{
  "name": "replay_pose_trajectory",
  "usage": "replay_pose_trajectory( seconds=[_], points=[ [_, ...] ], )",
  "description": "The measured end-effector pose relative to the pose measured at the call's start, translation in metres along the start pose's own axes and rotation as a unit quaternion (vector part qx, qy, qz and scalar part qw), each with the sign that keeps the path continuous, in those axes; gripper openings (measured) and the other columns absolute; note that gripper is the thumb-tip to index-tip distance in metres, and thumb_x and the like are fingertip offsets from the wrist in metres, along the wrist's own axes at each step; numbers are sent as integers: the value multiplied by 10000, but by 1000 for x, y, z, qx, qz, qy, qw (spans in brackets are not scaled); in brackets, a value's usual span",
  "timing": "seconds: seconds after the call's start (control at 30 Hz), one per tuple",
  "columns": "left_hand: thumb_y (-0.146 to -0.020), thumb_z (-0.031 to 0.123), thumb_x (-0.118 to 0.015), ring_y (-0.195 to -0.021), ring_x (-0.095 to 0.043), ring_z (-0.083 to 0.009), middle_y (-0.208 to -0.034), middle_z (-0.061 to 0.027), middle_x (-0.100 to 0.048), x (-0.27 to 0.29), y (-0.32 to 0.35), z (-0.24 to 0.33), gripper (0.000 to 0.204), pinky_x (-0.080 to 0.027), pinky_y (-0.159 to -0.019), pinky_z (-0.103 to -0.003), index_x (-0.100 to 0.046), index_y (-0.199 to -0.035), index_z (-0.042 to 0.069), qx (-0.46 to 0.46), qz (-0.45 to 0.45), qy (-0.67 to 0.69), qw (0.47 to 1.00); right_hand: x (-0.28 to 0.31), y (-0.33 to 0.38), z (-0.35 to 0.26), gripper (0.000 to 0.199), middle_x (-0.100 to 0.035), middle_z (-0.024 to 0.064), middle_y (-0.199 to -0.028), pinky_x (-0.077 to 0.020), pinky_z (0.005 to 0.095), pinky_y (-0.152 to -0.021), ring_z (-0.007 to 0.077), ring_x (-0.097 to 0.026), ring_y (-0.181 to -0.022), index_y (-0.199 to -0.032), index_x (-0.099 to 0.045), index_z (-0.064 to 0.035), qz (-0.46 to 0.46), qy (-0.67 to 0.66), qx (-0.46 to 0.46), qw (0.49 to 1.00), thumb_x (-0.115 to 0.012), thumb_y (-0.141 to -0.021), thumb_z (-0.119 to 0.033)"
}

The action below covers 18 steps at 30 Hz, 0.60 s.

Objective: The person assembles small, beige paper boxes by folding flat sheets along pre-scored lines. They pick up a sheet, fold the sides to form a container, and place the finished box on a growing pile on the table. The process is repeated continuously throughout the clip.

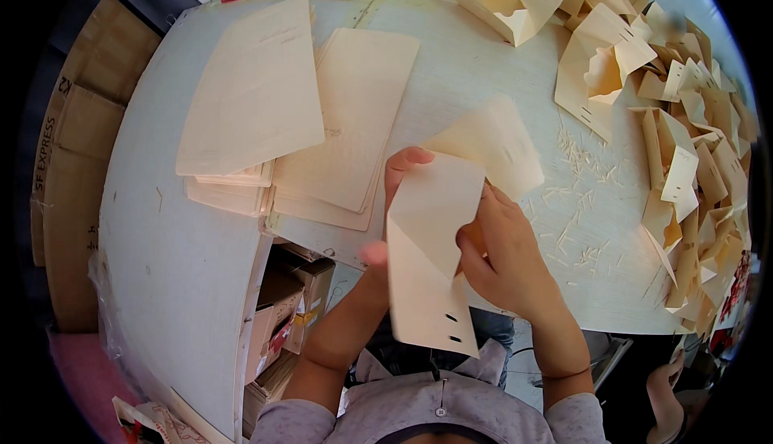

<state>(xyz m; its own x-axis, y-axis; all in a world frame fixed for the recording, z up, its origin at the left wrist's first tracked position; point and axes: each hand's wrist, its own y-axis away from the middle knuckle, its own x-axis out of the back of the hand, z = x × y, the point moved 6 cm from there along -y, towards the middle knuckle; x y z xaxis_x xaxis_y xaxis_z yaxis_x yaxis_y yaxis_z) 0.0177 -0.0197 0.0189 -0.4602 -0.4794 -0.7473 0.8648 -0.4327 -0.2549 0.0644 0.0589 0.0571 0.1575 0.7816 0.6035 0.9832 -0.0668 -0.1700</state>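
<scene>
A thin pale wooden sheet [441, 227], partly folded and with small slots near its lower end, is held in front of me over the table's near edge. My left hand [396, 177] grips it from behind, with fingertips over its top-left edge and a thumb at its left side. My right hand [503, 251] pinches a folded flap at the sheet's right side. Both hands touch the same sheet.
Two stacks of flat wooden sheets [258, 90] [354, 114] lie on the white table [177, 259] to the left. A heap of folded sheets [692, 162] fills the right side and far edge. Wood slivers [576, 202] are scattered near my right hand. Cardboard boxes [290, 307] sit under the table.
</scene>
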Motion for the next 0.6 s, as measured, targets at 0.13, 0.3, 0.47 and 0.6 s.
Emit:
replay_pose_trajectory(
  seconds=[0.13, 0.3, 0.47, 0.6],
  points=[
    [-507, 724, -617, -916, -470, -144, -1007, -65, -438, 9, 0, -13, 974, -417, -766, -268, -277, -1157, 83, 2, -77, -53, 996, 2, 7, -12, 133, -543, 140, -842, -343, 429, -735, 268, -501, -893, -756, -534, -14, -25, 91, 15, 995, -545, -644, -84],
    [-586, 614, -658, -910, -470, -135, -1001, -70, -439, 21, 2, -18, 816, -416, -740, -245, -303, -1100, 90, 99, -61, -100, 988, 2, 11, -26, 99, -538, 139, -802, -317, 467, -789, 277, -492, -871, -592, -529, -27, 2, 174, 39, 984, -542, -631, -117],
    [-739, 371, -613, -924, -485, -142, -1029, -99, -471, 10, 0, -14, 513, -428, -740, -238, -344, -1065, 80, 128, 6, -32, 991, 1, 10, -29, 74, -511, 140, -717, -305, 450, -828, 309, -489, -808, -614, -514, -13, -30, 110, 62, 992, -533, -628, -84],
    [-788, 276, -556, -935, -496, -152, -1066, -104, -481, 23, -9, -32, 384, -440, -755, -256, -386, -1066, 74, 287, -39, 169, 942, 0, 11, -22, 22, -503, 118, -752, -294, 431, -849, 300, -483, -828, -662, -516, -30, -81, 35, 62, 994, -516, -641, -24]
  ],
)
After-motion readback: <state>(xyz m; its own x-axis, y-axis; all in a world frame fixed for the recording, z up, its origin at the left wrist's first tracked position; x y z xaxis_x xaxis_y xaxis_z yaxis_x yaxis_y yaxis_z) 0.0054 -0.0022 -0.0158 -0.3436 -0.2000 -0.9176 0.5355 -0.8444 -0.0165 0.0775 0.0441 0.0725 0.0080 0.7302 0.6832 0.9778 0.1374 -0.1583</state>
